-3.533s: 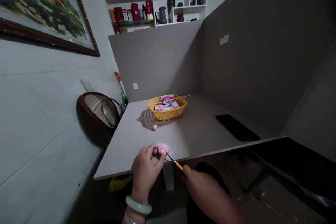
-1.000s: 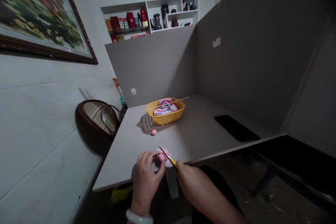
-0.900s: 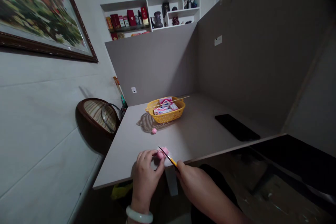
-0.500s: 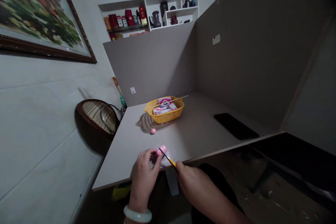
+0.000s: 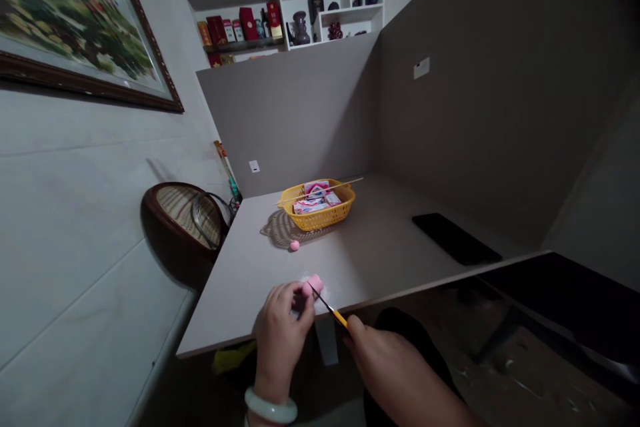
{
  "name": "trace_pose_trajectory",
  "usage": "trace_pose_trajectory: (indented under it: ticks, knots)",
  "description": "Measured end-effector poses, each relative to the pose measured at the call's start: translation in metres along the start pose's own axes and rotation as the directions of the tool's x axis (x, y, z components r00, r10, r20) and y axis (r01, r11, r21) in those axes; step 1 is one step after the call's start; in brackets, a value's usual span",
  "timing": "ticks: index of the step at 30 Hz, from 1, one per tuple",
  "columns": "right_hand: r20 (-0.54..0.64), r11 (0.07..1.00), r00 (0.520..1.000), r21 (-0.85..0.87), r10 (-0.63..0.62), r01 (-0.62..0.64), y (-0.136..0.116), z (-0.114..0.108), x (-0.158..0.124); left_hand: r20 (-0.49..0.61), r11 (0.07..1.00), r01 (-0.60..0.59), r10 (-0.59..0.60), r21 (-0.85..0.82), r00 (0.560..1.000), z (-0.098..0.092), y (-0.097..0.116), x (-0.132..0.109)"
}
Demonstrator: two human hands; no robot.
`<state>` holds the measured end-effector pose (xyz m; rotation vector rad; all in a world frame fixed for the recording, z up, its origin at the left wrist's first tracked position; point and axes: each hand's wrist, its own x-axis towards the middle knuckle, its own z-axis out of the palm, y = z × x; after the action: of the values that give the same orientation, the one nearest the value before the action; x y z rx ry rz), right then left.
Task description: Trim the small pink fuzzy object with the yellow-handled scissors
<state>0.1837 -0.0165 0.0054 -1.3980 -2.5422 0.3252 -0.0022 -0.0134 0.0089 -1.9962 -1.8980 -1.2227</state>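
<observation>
At the table's front edge, my left hand (image 5: 283,323) pinches a soft-looking pink clay lump (image 5: 316,281) between thumb and fingers. My right hand (image 5: 373,347) is closed around a thin knife-like tool with a yellow handle (image 5: 341,318). Its dark, narrow blade reaches up and left to the lump and appears to touch it. Whitish, translucent material lies under the lump, partly hidden by my fingers. A small pink ball (image 5: 295,245) rests farther back on the grey table (image 5: 235,280).
A yellow plastic basket (image 5: 325,219) holds several pink-and-white packets, with a thin stick (image 5: 350,181) across its top. To the right lies a flat black object (image 5: 455,239), phone-like. Grey panels (image 5: 300,120) rise at the back and right. A dark-rimmed round object (image 5: 173,247) stands left of the table.
The view has shifted slightly. My right hand has drawn back a little to the lower right with the tool, whose blade now shows more. My left hand still pinches the clay lump.
</observation>
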Motion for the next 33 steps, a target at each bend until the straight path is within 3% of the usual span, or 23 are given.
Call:
trace_pose_trajectory:
  ticks: [7,16,27,33]
  knots:
    - [-0.054,0.999,0.998,0.037,-0.033,0.035,-0.006,0.000,0.018,-0.043,0.998,-0.018,0.020,0.054,0.999,0.000,-0.001,0.000]
    - [-0.047,0.990,0.999,0.138,0.005,0.001,-0.002,0.003,0.011,-0.066,0.998,-0.021,0.025,0.064,0.997,0.001,0.001,0.001]
    - [-0.038,0.991,0.999,0.133,0.009,-0.004,-0.007,-0.001,0.014,-0.047,0.997,-0.052,0.055,0.062,0.997,-0.002,-0.001,0.009]
    - [0.014,0.996,0.999,0.083,0.043,-0.044,-0.003,0.010,0.002,-0.008,0.998,-0.033,0.033,0.047,0.999,-0.002,-0.002,0.006]
